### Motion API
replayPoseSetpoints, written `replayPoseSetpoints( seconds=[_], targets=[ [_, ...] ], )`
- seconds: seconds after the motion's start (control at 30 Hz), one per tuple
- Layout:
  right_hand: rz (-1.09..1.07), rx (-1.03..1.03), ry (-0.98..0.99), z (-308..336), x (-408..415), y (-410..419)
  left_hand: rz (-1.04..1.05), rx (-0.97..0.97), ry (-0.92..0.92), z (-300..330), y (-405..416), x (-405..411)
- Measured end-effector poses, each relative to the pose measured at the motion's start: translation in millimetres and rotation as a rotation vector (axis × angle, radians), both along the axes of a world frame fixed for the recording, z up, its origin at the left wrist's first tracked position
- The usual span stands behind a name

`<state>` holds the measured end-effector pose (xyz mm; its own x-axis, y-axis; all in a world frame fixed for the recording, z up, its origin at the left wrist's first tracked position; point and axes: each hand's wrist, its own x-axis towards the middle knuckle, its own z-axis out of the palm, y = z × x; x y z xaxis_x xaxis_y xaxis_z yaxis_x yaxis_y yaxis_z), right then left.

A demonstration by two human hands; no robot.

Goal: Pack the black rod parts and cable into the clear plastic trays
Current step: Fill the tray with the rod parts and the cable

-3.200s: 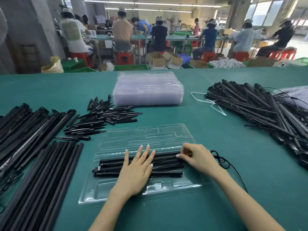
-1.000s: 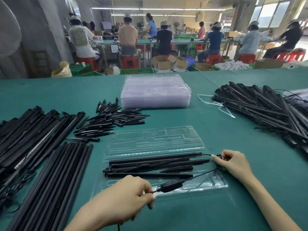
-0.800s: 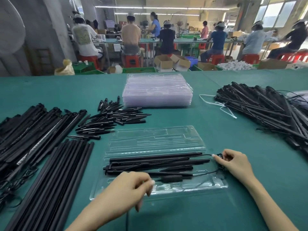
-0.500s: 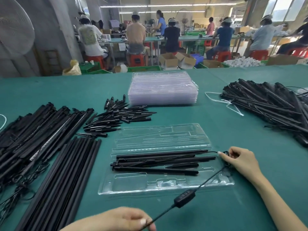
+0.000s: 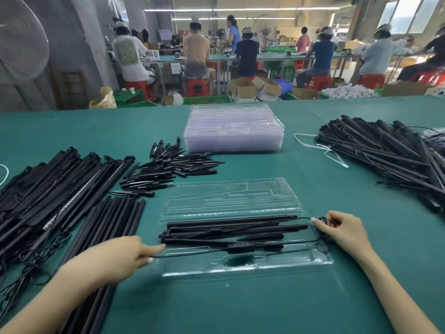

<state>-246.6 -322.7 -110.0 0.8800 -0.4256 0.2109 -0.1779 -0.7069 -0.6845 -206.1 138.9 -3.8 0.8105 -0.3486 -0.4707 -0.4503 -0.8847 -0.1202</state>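
Observation:
An open clear plastic tray lies in front of me on the green table, its lid half folded back. Several black rod parts lie in the near half. A thin black cable with an inline switch box stretches across the tray just below the rods. My left hand pinches the cable's left end at the tray's left edge. My right hand holds the coiled cable at the tray's right end.
Long black rods and wired bars lie at the left, short black spikes behind the tray. A stack of clear trays stands at the back centre. A heap of wired rods covers the right. People work at benches beyond.
My left hand has carried the cable end up from the near edge to the tray's left side, pulling the cable and switch box flat across the tray. My right hand has stayed put.

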Motion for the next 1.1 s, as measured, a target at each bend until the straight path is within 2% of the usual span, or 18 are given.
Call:
replayPoseSetpoints(
  seconds=[0.07, 0.13, 0.23, 0.3, 0.37, 0.5, 0.63, 0.8, 1.0, 1.1],
  targets=[
    [-0.004, 0.002, -0.009, 0, 0, 0, 0.049, 0.134, 0.076, -11, 3, -1],
    [-0.002, 0.002, -0.018, 1, 0, 0, 0.101, 0.147, 0.060, -16, 2, -1],
    [0.023, 0.018, -0.043, 2, -1, 1, -0.038, -0.104, -0.242, -14, -32, -7],
    [0.039, 0.029, -0.065, 2, -2, 2, -0.102, -0.432, -0.406, -18, -75, -18],
    [0.048, 0.030, -0.087, 3, -4, 4, -0.132, -0.658, -0.382, -29, -117, -32],
    [0.078, 0.046, -0.120, 4, -5, 6, -0.162, -0.708, -0.301, -57, -152, -38],
    [0.103, 0.082, -0.125, 2, -4, 5, -0.023, -0.914, -0.277, -68, -143, -30],
    [0.096, 0.084, -0.113, 3, -4, 4, -0.121, -0.841, -0.183, -70, -131, -28],
    [0.109, 0.060, -0.114, 6, -6, 6, -0.264, -0.638, -0.242, -65, -132, -26],
    [0.107, 0.065, -0.111, 5, -6, 7, -0.244, -0.606, -0.247, -65, -136, -24]
  ],
)
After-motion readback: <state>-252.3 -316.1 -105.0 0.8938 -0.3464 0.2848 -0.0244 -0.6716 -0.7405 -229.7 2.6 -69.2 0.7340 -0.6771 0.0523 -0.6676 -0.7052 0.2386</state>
